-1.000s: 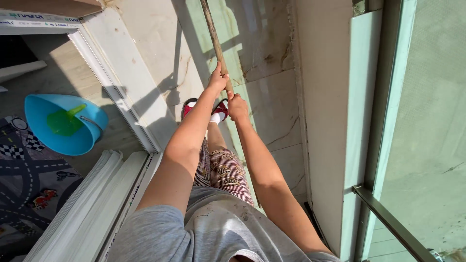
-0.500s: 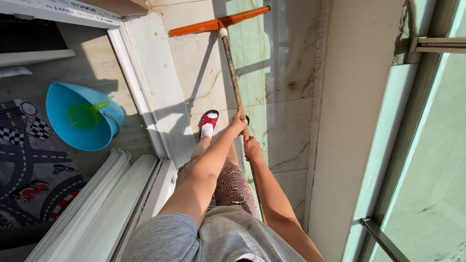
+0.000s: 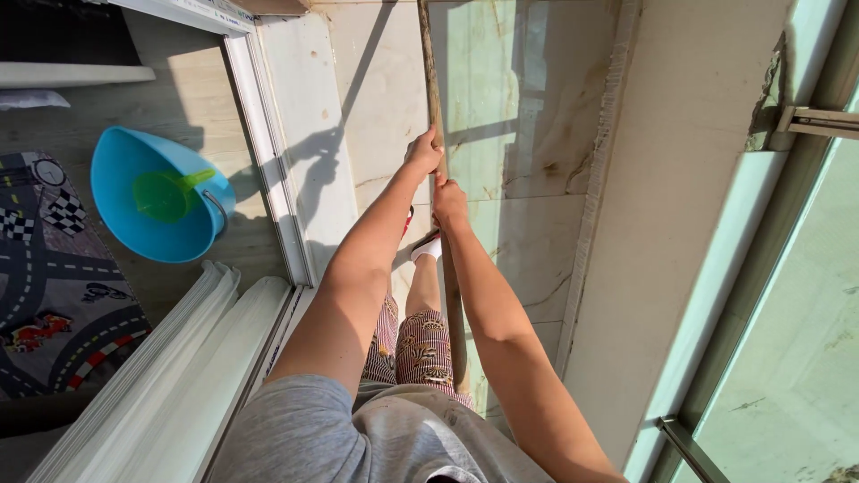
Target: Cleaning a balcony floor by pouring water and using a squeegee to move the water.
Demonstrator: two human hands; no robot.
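Both hands clamp the wooden pole, left hand just above right hand, over the glossy marble balcony floor. Indoors to the left, a blue basin sits on wood flooring beside a road-print rug.

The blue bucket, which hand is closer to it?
The left hand. It grips the wooden handle on the side facing the blue bucket, which sits indoors, apart from both hands. The right hand grips the handle just below, slightly farther away.
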